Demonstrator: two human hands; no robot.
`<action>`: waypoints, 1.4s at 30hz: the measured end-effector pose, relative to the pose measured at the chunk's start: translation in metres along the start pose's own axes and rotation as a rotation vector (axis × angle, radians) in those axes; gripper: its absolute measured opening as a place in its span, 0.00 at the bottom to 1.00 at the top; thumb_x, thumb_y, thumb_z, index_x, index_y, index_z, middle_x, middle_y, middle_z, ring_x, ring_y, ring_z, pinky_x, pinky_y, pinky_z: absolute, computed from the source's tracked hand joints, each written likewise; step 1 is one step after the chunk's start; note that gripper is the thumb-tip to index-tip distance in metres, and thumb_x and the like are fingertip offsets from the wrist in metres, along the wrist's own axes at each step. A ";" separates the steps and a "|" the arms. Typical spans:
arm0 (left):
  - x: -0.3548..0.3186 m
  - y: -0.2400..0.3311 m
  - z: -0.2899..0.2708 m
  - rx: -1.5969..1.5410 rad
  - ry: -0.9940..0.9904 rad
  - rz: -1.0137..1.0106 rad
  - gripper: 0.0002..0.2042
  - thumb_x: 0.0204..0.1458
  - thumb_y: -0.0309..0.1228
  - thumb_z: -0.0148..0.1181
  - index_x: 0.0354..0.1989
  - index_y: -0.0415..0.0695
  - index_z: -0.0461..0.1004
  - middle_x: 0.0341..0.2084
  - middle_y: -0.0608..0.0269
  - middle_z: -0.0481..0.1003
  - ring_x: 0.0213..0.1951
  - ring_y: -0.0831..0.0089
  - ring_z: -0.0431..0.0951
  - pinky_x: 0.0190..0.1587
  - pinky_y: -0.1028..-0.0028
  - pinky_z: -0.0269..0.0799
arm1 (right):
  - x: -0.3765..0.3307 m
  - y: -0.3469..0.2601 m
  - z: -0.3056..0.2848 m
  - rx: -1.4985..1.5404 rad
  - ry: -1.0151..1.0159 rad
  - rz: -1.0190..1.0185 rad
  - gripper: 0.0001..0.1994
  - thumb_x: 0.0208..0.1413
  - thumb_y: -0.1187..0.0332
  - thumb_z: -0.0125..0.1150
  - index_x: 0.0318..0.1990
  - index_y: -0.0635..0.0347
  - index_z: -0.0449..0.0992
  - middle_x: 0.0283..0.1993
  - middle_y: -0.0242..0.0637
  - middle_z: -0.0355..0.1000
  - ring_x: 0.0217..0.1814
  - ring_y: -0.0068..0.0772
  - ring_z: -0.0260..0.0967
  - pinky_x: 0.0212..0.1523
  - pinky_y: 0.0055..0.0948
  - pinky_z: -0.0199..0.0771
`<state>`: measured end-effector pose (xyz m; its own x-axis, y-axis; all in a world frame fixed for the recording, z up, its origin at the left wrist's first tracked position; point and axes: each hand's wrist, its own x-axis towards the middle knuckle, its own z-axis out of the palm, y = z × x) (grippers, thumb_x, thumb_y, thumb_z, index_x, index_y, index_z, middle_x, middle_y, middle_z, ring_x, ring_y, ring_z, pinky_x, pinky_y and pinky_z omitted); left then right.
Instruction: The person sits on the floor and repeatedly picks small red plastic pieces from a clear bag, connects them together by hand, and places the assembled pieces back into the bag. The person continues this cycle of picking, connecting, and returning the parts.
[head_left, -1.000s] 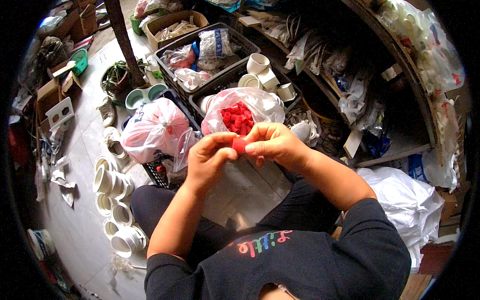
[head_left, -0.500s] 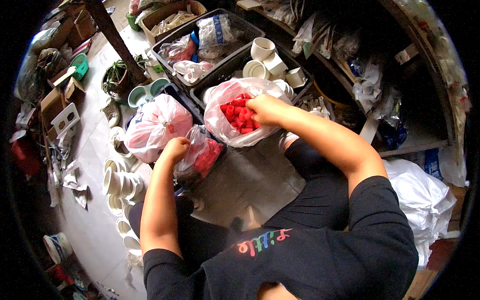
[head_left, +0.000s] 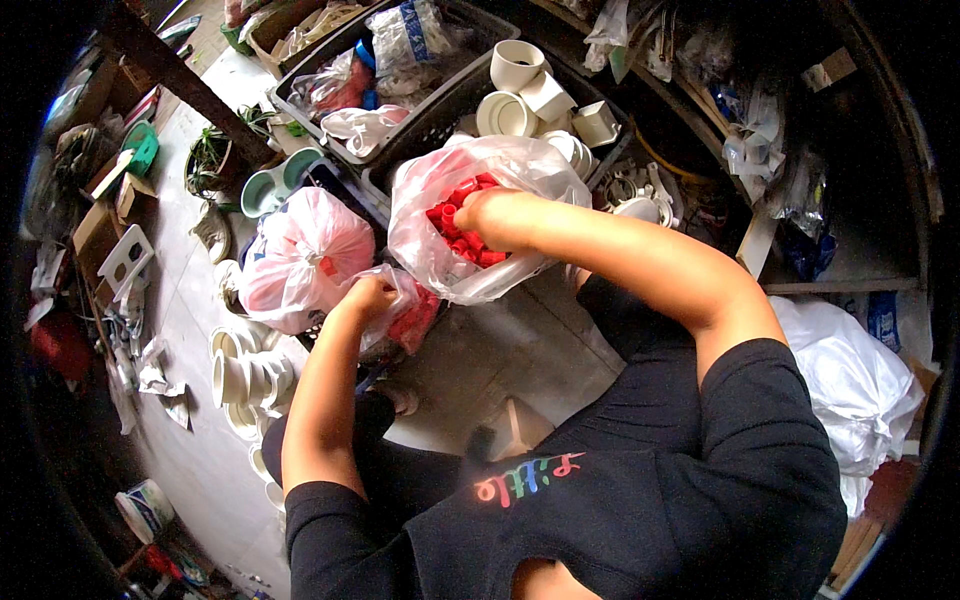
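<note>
My right hand (head_left: 495, 217) reaches into a wide-open, whitish plastic bag (head_left: 415, 190). Its fingers curl among small red tube-like plastic fittings (head_left: 488, 258), and the fingertips are partly hidden by the pieces. To the left, my left hand (head_left: 372, 294) is closed on the edge of a smaller clear plastic bag (head_left: 402, 282) with red pieces showing inside. Just beyond that hand sits a full, tied whitish bag (head_left: 290, 245) with pinkish-red contents showing through.
White pipe fittings (head_left: 507, 115) fill a dark crate behind the open bag. Another grey crate (head_left: 310, 85) holds bagged goods. White fittings (head_left: 250, 380) stand in rows on the floor at left. A big white sack (head_left: 845, 375) lies at my right, below a shelf (head_left: 850, 286).
My right hand has moved left and deeper among the red fittings. My left hand still grips the smaller bag, slightly shifted. The whole view has moved a little.
</note>
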<state>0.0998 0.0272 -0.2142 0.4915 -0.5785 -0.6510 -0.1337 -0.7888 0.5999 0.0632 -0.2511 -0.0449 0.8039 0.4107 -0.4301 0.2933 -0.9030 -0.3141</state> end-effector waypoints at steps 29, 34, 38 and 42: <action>0.020 -0.056 0.034 -0.398 -0.012 -0.005 0.12 0.43 0.29 0.56 0.38 0.43 0.73 0.31 0.60 0.75 0.32 0.70 0.73 0.37 0.72 0.67 | 0.010 0.005 0.039 0.221 0.140 -0.290 0.19 0.33 0.72 0.58 0.40 0.56 0.70 0.39 0.44 0.66 0.40 0.46 0.66 0.42 0.34 0.66; -0.020 -0.007 0.007 -0.236 0.076 -0.032 0.13 0.41 0.29 0.57 0.37 0.42 0.73 0.30 0.59 0.75 0.32 0.69 0.74 0.37 0.71 0.68 | -0.012 0.017 0.015 0.937 0.006 0.054 0.20 0.33 0.74 0.56 0.41 0.61 0.68 0.34 0.34 0.68 0.37 0.26 0.66 0.38 0.25 0.67; -0.063 0.016 -0.013 -0.311 0.171 -0.152 0.14 0.40 0.31 0.58 0.36 0.37 0.73 0.27 0.61 0.75 0.31 0.73 0.73 0.34 0.73 0.69 | -0.028 0.010 -0.008 1.191 -0.117 0.129 0.24 0.31 0.77 0.55 0.44 0.63 0.65 0.37 0.37 0.67 0.41 0.27 0.66 0.38 0.28 0.71; -0.098 0.030 -0.029 -0.763 0.227 -0.208 0.14 0.43 0.28 0.55 0.40 0.38 0.71 0.28 0.62 0.72 0.28 0.75 0.71 0.31 0.76 0.69 | -0.055 -0.003 -0.023 1.665 -0.083 0.100 0.23 0.32 0.80 0.49 0.44 0.64 0.62 0.38 0.41 0.69 0.40 0.35 0.69 0.37 0.32 0.74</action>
<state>0.0723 0.0662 -0.1193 0.6147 -0.3155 -0.7229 0.5611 -0.4693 0.6819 0.0294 -0.2736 -0.0005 0.7408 0.4177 -0.5260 -0.6313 0.1655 -0.7577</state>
